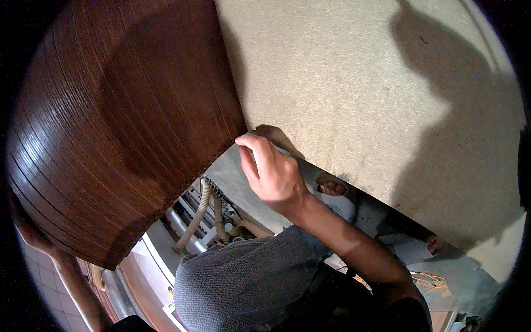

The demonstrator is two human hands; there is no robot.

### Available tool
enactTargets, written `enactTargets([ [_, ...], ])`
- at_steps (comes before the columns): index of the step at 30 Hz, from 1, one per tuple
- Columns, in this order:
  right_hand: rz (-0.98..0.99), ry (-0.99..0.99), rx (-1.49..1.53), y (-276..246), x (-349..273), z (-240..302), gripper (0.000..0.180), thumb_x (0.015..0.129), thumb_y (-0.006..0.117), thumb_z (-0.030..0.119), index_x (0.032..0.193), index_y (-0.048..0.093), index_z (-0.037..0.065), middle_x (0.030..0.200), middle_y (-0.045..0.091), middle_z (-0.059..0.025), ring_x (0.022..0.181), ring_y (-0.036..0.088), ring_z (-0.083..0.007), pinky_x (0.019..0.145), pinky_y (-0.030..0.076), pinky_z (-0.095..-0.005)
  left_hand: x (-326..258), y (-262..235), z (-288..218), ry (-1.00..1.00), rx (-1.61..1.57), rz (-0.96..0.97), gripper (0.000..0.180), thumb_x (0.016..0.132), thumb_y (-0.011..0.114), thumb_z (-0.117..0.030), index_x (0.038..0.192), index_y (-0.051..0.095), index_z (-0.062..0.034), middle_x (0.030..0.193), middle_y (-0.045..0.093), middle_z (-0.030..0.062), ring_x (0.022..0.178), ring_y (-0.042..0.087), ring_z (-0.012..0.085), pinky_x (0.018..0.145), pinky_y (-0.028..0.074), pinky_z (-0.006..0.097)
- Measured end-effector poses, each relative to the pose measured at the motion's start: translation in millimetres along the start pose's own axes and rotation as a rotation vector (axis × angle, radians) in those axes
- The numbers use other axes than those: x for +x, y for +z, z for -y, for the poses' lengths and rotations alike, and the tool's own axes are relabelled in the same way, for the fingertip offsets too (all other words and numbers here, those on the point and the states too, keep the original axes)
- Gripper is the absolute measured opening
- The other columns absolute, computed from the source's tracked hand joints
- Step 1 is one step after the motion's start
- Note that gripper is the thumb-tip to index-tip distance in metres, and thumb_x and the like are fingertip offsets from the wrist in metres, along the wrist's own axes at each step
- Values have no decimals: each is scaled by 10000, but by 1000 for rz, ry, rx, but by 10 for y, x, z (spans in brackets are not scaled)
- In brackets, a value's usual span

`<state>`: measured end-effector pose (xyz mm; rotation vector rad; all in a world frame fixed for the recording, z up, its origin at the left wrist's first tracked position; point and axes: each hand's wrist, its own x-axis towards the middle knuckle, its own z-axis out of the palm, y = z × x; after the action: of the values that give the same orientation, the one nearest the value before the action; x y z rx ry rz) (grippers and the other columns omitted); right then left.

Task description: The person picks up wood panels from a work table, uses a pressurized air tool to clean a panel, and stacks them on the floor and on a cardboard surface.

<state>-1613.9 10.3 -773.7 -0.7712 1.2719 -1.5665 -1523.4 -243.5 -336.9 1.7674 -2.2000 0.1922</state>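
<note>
A large dark brown sheet (pixel 160 83) with fine wood-like lines curves across the upper left, its lower edge ragged and finely notched. My right hand (pixel 274 171) is at the sheet's corner, thumb and forefinger pinched together right at the edge. Whatever lies between those fingertips is too small or hidden to make out. At the far left, my left hand (pixel 30 229) is by the sheet's outer edge, its fingers hidden behind it. A beige, fibrous board (pixel 332 83) meets the brown sheet along a straight line and fills the upper right.
Below the sheet's edge are a ribbed hose (pixel 199 213) and metal machine parts. My knee in grey trousers (pixel 232 276) is raised beneath the right forearm. Bare toes (pixel 332 188) show under the board. An orange cable (pixel 431 283) lies at lower right.
</note>
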Motion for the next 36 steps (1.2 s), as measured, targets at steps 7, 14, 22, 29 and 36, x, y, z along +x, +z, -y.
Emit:
enactTargets([
  [7,3,61,28,4,61,0,405,894,783,-6,1244,579,-10,1054,703,-206,878,753,-324,705,612,-369,-4,64,-35,5,3,-3,525,1125,353,-282,1586,427,-41,1600,476,152,1451,475,315,1248,351,464],
  [14,9,89,-13,37,80,-18,394,879,789,4,1219,592,15,1071,698,-192,928,735,-349,752,608,-398,-62,209,-129,-58,-25,-63,525,1122,351,-287,1577,435,-39,1592,481,158,1448,479,316,1248,351,464],
  [22,26,69,24,151,87,-79,296,877,750,-25,1129,611,44,1020,658,-142,876,719,-327,699,602,-401,-397,940,-578,-168,1,-139,548,1137,297,-340,1566,443,-33,1559,515,161,1433,493,320,1244,359,451],
  [29,16,-11,101,120,112,-137,166,874,719,-46,992,675,63,1028,647,-95,848,719,-292,666,594,-380,-232,562,-298,-23,113,30,600,1136,301,-423,1402,556,51,1431,597,194,1299,585,340,1156,435,469],
  [36,28,-81,89,100,98,-173,195,851,717,-69,991,702,66,1038,661,-84,826,727,-273,665,598,-366,-150,583,-304,-133,-80,-13,527,1148,286,-326,1518,516,-30,1513,569,160,1407,533,300,1225,379,446],
])
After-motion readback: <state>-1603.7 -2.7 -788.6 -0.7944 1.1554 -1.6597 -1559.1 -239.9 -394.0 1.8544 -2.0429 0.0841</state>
